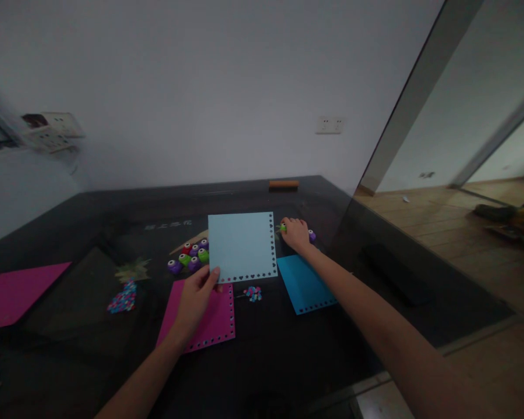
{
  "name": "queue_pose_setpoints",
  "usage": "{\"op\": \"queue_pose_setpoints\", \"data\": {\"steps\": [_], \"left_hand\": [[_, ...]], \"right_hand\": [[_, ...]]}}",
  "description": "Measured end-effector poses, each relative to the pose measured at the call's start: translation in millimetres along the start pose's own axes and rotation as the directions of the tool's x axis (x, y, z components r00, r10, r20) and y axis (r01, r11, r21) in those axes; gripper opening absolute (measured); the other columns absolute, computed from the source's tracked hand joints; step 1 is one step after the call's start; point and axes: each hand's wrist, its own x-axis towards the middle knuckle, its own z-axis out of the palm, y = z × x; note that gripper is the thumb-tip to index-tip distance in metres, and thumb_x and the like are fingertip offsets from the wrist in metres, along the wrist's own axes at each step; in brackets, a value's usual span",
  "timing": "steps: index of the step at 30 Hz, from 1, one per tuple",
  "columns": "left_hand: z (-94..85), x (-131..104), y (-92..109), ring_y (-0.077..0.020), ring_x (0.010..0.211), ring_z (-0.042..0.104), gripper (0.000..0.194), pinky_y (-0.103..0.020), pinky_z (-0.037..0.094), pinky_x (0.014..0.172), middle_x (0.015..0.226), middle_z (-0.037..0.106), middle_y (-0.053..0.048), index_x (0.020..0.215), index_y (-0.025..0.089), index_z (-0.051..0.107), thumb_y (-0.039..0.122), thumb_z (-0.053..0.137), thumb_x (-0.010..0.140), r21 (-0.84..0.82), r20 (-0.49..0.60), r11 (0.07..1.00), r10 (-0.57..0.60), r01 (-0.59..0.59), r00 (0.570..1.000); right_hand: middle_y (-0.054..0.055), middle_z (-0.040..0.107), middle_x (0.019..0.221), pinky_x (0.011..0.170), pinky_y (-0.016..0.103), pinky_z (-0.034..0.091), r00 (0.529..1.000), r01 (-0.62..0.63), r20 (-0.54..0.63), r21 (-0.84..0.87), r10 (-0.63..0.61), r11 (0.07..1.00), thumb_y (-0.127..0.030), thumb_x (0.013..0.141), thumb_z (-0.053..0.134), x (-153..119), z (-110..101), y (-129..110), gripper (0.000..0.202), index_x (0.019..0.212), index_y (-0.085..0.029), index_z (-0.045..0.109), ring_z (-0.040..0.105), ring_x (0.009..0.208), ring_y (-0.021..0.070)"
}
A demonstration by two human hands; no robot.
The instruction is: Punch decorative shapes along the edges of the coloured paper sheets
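My left hand point(201, 291) pinches the lower left corner of a pale blue paper sheet point(240, 247), held up above the table. Small punched shapes run along the sheet's right and bottom edges. To the right of the sheet, my right hand point(296, 234) is closed, fingers curled round a green craft punch point(283, 227). A purple craft punch point(311, 235) shows just beyond that hand. Several red, green and purple craft punches point(194, 263) stand left of the sheet. Below lie a magenta sheet point(213, 317) and a bright blue sheet point(308, 285), both with punched edges.
Punched paper bits lie in a small pile point(254, 294) at the middle and a larger pile point(123, 297) at left. Another magenta sheet point(21, 291) rests far left. An orange-brown bar-shaped object point(283, 184) lies at the dark table's point(126, 215) back, near the wall.
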Motion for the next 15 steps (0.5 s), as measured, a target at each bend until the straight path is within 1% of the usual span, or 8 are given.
{"op": "queue_pose_setpoints", "data": {"steps": [3,8,15], "left_hand": [[0.2,-0.2,0.3,-0.0152,0.056,0.047,0.036,-0.025,0.036,0.056,0.055,0.049,0.002,0.062,0.017,0.054,0.049,0.054,0.079,0.007,0.013,1.000,0.005,-0.005,1.000],[0.9,0.0,0.2,-0.0151,0.056,0.047,0.036,-0.025,0.036,0.056,0.055,0.049,0.002,0.063,0.017,0.054,0.049,0.053,0.079,0.008,0.012,1.000,0.010,-0.010,1.000],[1.4,-1.1,1.7,-0.0152,0.056,0.047,0.035,-0.025,0.036,0.056,0.055,0.049,0.003,0.061,0.017,0.053,0.047,0.054,0.079,0.023,0.013,1.000,0.007,-0.008,1.000]], "right_hand": [[0.011,0.063,0.108,0.094,0.038,0.029,1.000,0.013,-0.007,-0.015,-0.013,1.000,-0.024,0.086,0.046,-3.7,1.5,1.5,0.024,0.107,-0.019,0.057,0.052,0.105,0.0256],[0.012,0.062,0.109,0.092,0.038,0.031,1.000,0.008,-0.015,-0.009,-0.008,1.000,-0.026,0.087,0.045,-5.2,5.5,3.7,0.026,0.110,-0.019,0.056,0.052,0.104,0.0265],[0.012,0.062,0.110,0.088,0.036,0.035,0.999,0.054,0.005,0.026,-0.054,0.998,-0.024,0.085,0.049,-7.1,6.1,8.9,0.031,0.114,-0.019,0.056,0.052,0.103,0.0270]]}}
